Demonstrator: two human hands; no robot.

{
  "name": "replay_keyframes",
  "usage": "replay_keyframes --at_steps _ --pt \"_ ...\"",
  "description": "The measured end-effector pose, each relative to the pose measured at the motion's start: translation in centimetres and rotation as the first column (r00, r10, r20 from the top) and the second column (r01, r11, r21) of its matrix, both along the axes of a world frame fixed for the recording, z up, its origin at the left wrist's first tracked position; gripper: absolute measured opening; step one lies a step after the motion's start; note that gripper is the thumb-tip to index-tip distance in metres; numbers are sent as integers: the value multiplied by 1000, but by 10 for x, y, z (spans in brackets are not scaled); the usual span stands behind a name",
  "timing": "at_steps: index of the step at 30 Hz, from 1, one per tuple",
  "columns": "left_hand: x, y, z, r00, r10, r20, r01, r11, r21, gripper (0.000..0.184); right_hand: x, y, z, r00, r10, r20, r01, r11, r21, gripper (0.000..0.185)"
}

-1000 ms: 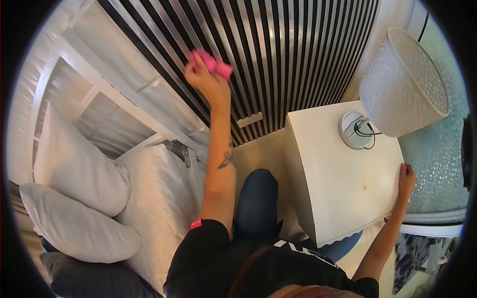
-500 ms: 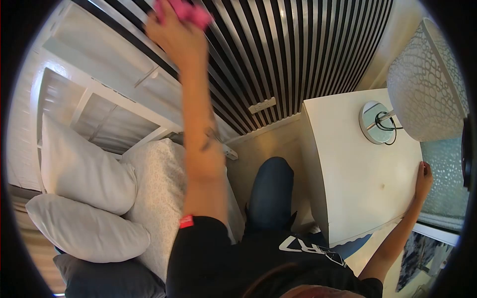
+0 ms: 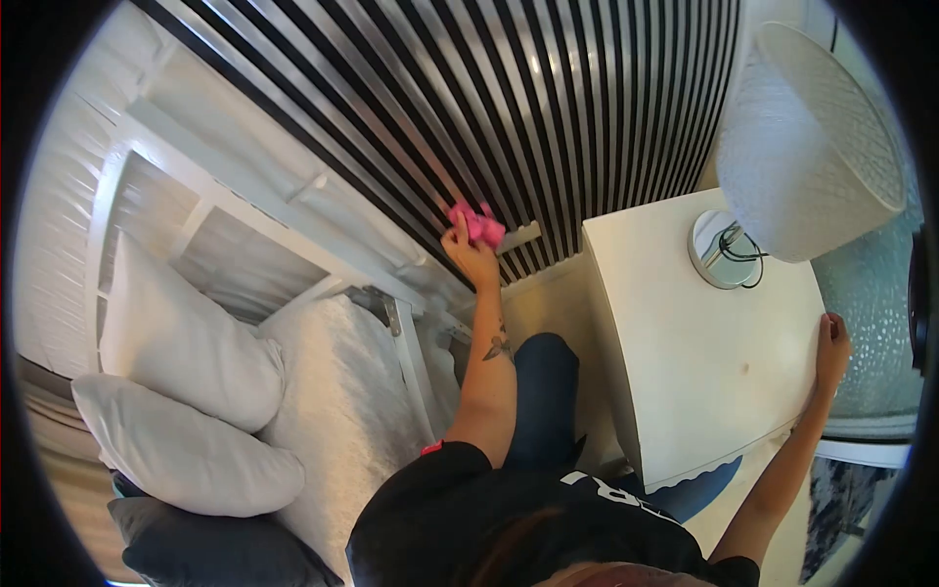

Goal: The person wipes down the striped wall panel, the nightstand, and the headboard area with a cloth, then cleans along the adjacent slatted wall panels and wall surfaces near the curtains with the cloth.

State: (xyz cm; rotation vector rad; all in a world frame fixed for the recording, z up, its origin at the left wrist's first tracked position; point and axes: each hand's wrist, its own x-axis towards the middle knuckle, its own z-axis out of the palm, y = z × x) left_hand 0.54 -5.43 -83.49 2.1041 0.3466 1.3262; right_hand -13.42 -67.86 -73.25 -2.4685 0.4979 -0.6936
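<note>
My left hand (image 3: 472,256) is closed on a bunched pink cloth (image 3: 479,225), pressed against the lower part of a slatted wall panel (image 3: 548,108) with dark and shiny strips. Just right of the cloth is a wall outlet (image 3: 520,238), partly covered by it. Off to the right, my right hand (image 3: 833,350) grips the far side edge of a white nightstand (image 3: 694,382), its fingers curled and partly hidden.
A table lamp (image 3: 812,147) with a pale shade and chrome base stands on the nightstand. At left is a bed with a white frame (image 3: 225,196), white pillows (image 3: 196,445) and a dark pillow (image 3: 215,543). My knee (image 3: 545,391) is between bed and nightstand.
My left hand has moved the pink cloth down the slatted panel, from the top of the view to beside the outlet. My right hand stays at the nightstand's edge. The view has shifted slightly.
</note>
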Motion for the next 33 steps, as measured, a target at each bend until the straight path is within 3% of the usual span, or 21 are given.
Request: replay_keyframes --at_steps 2,4,6,8,10,12,14,17,20,25,27,29,31,33 --pt "-1 0 10 999 -36 -33 34 999 -32 61 -1 4 2 1000 -24 -8 24 999 35 26" --pt "2 6 45 975 -214 67 222 961 -164 60 0 6 4 1000 -13 7 13 1000 26 25" --pt "-3 0 161 909 -357 215 374 926 -44 57 0 11 12 999 -36 -19 36 999 14 25" --pt "-2 2 272 920 -293 260 225 939 261 49 -2 10 10 996 -36 -81 36 999 0 24" --pt "7 -2 375 849 -301 435 116 908 403 44 1 3 -2 1000 -31 1 31 999 -20 25" --pt "36 8 453 806 -322 496 -92 761 642 40 3 -3 -8 1000 -23 -1 23 1000 -2 25" --pt "79 19 503 814 -313 489 -211 626 751 48 3 -4 -9 1000 -25 -4 25 1000 18 25" --pt "107 -8 462 851 -67 520 -395 570 720 48 3 -2 -8 999 -40 -32 42 998 48 25" --pt "95 -37 369 885 -10 466 -348 651 674 52 3 -3 -9 1000 -26 -6 26 996 86 25" --pt "66 -43 178 998 -58 21 32 767 640 56 1 5 1 999 -44 -28 45 998 37 25" --pt "50 -36 101 989 -45 -141 127 751 648 59 0 12 5 998 -59 -30 59 998 22 26" --pt "36 -25 40 962 60 -265 163 653 740 67 -2 19 13 994 -100 -36 99 994 -37 26" --pt "19 -21 16 951 21 -309 221 650 727 66 -3 15 11 996 -88 -21 87 995 -51 27" --pt "19 -21 25 933 -2 -359 277 640 717 65 -2 16 9 998 -62 -8 61 995 -73 29"
